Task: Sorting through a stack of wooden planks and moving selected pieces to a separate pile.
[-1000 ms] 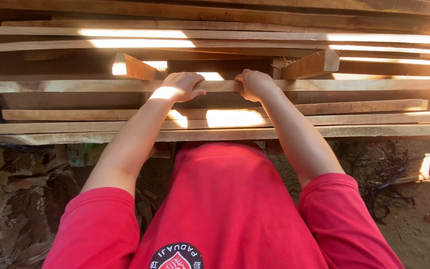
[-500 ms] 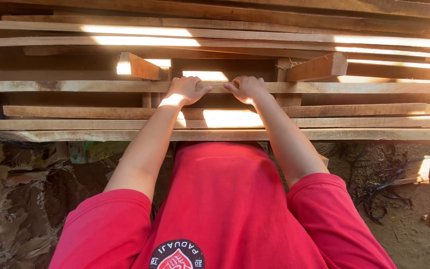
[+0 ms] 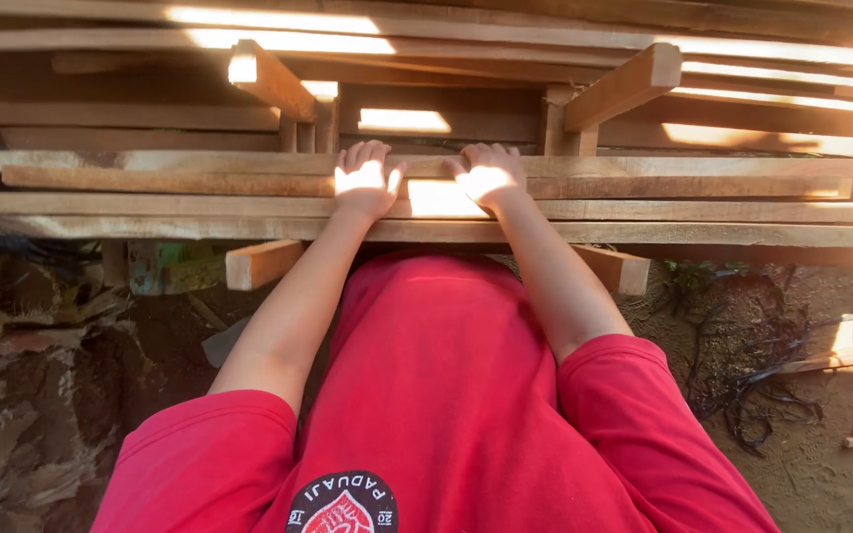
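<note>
Both hands, left hand (image 3: 365, 183), right hand (image 3: 489, 178), now flat (palms down) on plank (image 3: 703, 188)

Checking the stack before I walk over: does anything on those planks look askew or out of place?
Mostly tidy: both hands, left hand and right hand, lie flat on the long planks. Two short blocks behind sit angled across them.
</note>
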